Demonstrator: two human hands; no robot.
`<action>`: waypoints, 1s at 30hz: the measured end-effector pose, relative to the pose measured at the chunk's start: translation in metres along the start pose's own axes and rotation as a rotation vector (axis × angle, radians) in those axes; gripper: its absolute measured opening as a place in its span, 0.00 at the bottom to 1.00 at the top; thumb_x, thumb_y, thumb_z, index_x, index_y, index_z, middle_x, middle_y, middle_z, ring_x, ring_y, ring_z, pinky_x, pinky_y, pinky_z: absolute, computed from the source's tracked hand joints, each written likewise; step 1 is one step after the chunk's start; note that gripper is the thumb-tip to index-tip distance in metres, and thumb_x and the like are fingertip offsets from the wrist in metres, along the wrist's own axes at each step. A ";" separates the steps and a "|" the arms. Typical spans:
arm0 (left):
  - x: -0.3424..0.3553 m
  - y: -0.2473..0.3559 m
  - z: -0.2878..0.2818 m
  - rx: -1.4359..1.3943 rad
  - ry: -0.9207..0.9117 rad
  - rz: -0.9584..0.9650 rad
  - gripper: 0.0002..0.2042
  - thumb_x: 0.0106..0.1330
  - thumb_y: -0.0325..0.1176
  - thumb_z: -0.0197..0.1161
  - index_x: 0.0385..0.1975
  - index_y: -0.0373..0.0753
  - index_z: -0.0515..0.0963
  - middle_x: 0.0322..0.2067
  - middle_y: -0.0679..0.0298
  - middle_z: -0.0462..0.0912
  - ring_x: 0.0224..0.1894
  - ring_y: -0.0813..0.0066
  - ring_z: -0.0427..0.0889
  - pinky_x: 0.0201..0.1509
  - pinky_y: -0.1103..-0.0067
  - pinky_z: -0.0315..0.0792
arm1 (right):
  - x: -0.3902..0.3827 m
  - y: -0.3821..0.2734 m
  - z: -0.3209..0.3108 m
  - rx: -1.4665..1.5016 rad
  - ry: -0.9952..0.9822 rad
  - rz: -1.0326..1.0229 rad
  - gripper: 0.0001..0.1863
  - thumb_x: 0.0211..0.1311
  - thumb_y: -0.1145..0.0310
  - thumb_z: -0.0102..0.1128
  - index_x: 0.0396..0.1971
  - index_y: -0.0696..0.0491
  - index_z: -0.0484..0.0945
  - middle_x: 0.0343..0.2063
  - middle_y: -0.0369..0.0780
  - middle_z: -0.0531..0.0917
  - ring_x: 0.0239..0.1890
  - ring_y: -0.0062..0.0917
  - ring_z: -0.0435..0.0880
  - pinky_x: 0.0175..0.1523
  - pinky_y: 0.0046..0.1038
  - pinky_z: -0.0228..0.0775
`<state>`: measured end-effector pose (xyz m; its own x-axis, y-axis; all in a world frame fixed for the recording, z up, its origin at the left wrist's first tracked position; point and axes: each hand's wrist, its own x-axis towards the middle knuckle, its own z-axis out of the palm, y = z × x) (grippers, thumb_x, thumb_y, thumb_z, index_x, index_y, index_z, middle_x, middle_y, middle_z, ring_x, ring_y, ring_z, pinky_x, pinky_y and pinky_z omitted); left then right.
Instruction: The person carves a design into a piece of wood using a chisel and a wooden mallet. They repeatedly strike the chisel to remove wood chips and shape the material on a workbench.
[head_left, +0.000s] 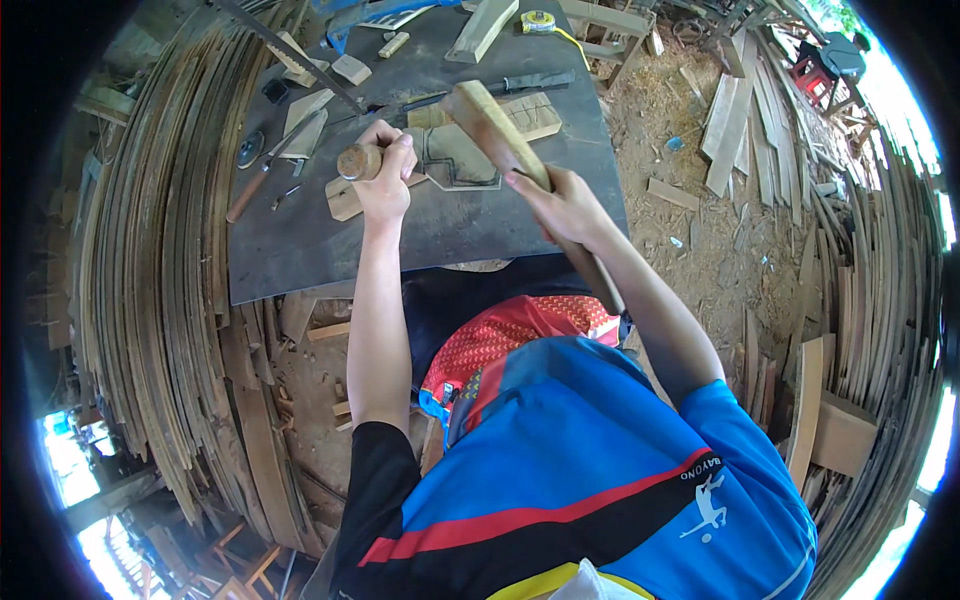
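My left hand [387,180] is wrapped round a tool with a thick wooden handle [357,162], its round butt facing up. The tool's working end is hidden below my fist. In my right hand [568,208] is a long, squared wooden bar [505,142], held slanting, with its far end raised over the bench. Beneath my left hand lies a pale wooden block [345,200]. Right of it is a flat light piece [455,165] with a dark angular outline. Another wooden block [533,117] with marks on it rests behind, partly covered by the bar.
The dark workbench [300,260] carries a wooden-handled tool [248,195], a yellow tape measure [537,21], a chisel-like tool [540,81], a blue-framed tool [385,14] and several offcuts. Tall stacks of planks [150,250] line both sides. Scraps and shavings litter the floor [680,260].
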<state>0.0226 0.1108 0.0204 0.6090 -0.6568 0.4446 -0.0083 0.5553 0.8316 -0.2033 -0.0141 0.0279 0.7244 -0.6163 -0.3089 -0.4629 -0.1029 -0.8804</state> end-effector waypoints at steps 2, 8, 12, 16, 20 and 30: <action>0.000 0.000 0.003 0.020 -0.011 0.012 0.12 0.67 0.21 0.57 0.22 0.38 0.65 0.16 0.70 0.65 0.17 0.85 0.60 0.22 0.82 0.54 | 0.011 0.012 0.012 0.025 0.010 0.005 0.32 0.65 0.40 0.65 0.30 0.61 0.80 0.15 0.39 0.80 0.17 0.26 0.84 0.23 0.32 0.76; -0.024 0.004 0.015 0.086 0.055 0.120 0.12 0.69 0.23 0.54 0.22 0.38 0.63 0.16 0.68 0.63 0.16 0.82 0.60 0.21 0.81 0.55 | 0.016 0.014 0.020 0.200 0.135 0.046 0.29 0.62 0.44 0.70 0.32 0.61 0.78 0.19 0.38 0.80 0.17 0.24 0.83 0.23 0.29 0.75; -0.071 -0.003 0.025 0.252 0.144 0.291 0.12 0.62 0.23 0.64 0.20 0.36 0.68 0.15 0.67 0.71 0.15 0.80 0.70 0.20 0.81 0.62 | 0.001 0.025 -0.003 0.286 0.156 0.083 0.28 0.62 0.48 0.72 0.35 0.61 0.76 0.20 0.36 0.77 0.16 0.21 0.79 0.21 0.27 0.73; -0.098 -0.004 0.041 0.380 0.062 0.409 0.12 0.64 0.25 0.63 0.22 0.35 0.66 0.14 0.64 0.70 0.15 0.77 0.68 0.20 0.78 0.64 | -0.013 0.037 -0.017 0.257 0.130 0.152 0.26 0.65 0.48 0.69 0.36 0.61 0.76 0.19 0.35 0.76 0.15 0.20 0.78 0.20 0.26 0.72; -0.114 -0.005 0.055 0.436 0.026 0.436 0.13 0.67 0.27 0.62 0.23 0.35 0.66 0.15 0.63 0.70 0.16 0.75 0.69 0.20 0.77 0.64 | -0.029 0.031 -0.019 0.207 0.051 0.136 0.25 0.67 0.48 0.66 0.37 0.60 0.78 0.18 0.35 0.76 0.15 0.21 0.78 0.20 0.26 0.72; -0.104 0.006 0.051 0.481 0.101 0.098 0.13 0.62 0.22 0.67 0.21 0.39 0.67 0.15 0.67 0.70 0.17 0.80 0.66 0.24 0.80 0.60 | -0.030 0.038 0.015 0.040 -0.084 0.109 0.25 0.70 0.47 0.63 0.40 0.59 0.81 0.20 0.35 0.79 0.16 0.20 0.80 0.20 0.27 0.73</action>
<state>-0.0810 0.1561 -0.0042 0.6608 -0.5469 0.5140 -0.4198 0.2983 0.8572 -0.2351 0.0122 -0.0012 0.7121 -0.5545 -0.4306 -0.5212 -0.0065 -0.8534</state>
